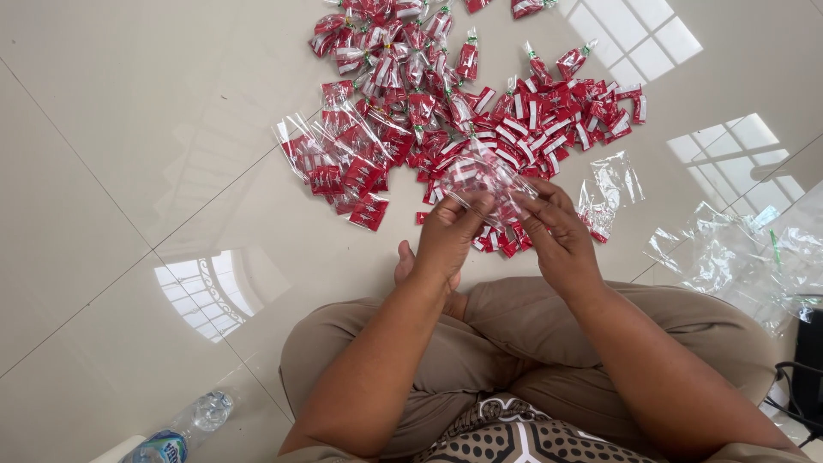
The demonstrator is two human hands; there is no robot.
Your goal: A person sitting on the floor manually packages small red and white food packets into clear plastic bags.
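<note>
Small clear bag with red-and-white packets inside, held up between left hand and right hand, fingers pinching it. Big pile of little red-and-white packets on floor just past hands. Filled clear bags tied with green at top. Flat clear bags with red packets at left. Empty clear bags at right. Plastic bottle with blue label at bottom left.

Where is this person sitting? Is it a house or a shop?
Most likely a room in a house, though I can't be sure. The person sits cross-legged on a shiny white tiled floor that mirrors a window. Small red-and-white packets lie spread on the floor, and both hands hold a clear bag.
</note>
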